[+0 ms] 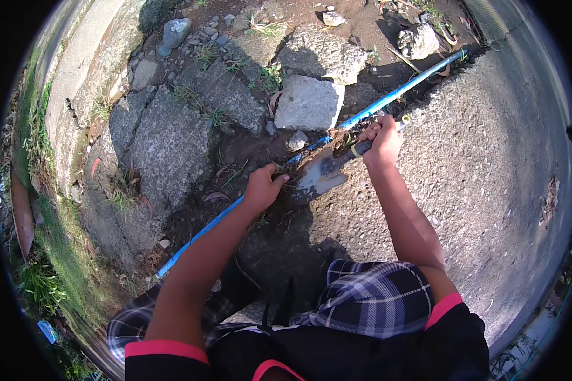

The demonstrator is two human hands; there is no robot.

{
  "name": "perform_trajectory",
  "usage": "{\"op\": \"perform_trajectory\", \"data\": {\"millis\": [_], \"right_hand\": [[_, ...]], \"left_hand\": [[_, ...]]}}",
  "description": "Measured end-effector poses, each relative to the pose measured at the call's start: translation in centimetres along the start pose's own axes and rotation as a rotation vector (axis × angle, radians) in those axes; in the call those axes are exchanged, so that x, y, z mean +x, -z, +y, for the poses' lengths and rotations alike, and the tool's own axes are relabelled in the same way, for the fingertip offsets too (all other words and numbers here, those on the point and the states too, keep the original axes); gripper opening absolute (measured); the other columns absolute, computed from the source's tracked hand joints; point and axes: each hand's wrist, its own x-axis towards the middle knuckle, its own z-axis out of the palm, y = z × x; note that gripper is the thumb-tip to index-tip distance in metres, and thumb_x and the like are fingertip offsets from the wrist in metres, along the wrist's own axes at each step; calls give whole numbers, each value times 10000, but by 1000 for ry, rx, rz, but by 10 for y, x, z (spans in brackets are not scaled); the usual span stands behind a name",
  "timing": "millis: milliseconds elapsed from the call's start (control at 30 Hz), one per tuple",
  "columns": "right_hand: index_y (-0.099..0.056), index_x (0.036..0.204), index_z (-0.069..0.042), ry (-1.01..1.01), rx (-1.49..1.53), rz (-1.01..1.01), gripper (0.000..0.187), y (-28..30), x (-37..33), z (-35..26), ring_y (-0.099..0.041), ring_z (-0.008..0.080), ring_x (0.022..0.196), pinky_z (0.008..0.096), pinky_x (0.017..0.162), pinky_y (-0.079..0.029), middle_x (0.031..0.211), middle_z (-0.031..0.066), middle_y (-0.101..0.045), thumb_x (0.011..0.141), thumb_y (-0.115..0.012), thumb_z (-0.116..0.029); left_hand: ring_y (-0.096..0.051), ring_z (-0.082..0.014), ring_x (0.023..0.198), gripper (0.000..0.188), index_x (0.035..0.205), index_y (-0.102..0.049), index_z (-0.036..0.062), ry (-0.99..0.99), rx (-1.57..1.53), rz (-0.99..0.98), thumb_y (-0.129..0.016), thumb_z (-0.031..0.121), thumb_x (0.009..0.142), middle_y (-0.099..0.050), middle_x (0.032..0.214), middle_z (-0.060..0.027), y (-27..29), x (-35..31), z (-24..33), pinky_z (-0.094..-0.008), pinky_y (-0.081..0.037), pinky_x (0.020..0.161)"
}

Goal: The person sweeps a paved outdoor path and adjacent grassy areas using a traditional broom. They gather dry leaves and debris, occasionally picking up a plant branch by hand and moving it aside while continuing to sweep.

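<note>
My right hand (384,143) is closed round the dark handle of a garden trowel (321,176). Its broad metal blade, smeared with soil, points left and down toward my left hand. A long blue pipe (394,94) runs diagonally through the dirt, partly covered by soil near the blade. Over the pipe's middle, my left hand (262,188) has its fingers drawn together beside the trowel tip. Dark soil and bits of grass show at its fingertips, but what they grip is too unclear to name.
A pale squared stone (309,103) lies just beyond the pipe, with a small stone (297,140) beside it. Large broken concrete slabs (168,143) spread to the left, with grass tufts between them. Rough concrete pavement (470,171) borders the dirt strip on the right.
</note>
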Motion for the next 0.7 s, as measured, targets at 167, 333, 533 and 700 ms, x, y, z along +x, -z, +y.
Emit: {"op": "perform_trajectory", "data": {"millis": [167, 333, 533, 700], "right_hand": [[-387, 694, -75, 376, 112, -307, 129, -14, 16, -53, -325, 92, 444, 272, 454, -342, 521, -13, -325, 799, -463, -74], [-373, 735, -70, 432, -299, -447, 163, -30, -22, -24, -331, 81, 394, 256, 405, -328, 505, 11, -372, 832, -487, -3], [-360, 744, -75, 554, -358, -421, 187, -76, -77, -25, -346, 82, 396, 239, 406, -331, 501, 15, -387, 844, -502, -6], [-370, 754, -65, 544, -506, -453, 175, -110, -153, -36, -358, 79, 400, 232, 401, -327, 502, 22, -401, 853, -508, -23]], "left_hand": [[-599, -283, 611, 259, 852, -570, -14, -194, 141, -130, -658, 217, 775, -591, 658, -156, 64, 16, 17, -378, -443, 576], [-562, -318, 650, 263, 861, -556, -7, -272, 243, -236, -659, 220, 774, -538, 668, -173, 134, 34, 28, -399, -423, 596], [-562, -314, 720, 277, 942, -584, 4, -128, 169, 147, -689, 156, 736, -552, 802, -154, 211, -25, -4, -390, -427, 623], [-563, -319, 845, 365, 1048, -579, 13, 288, 143, 420, -702, 138, 728, -548, 963, -175, 317, -125, -52, -387, -449, 708]]}}
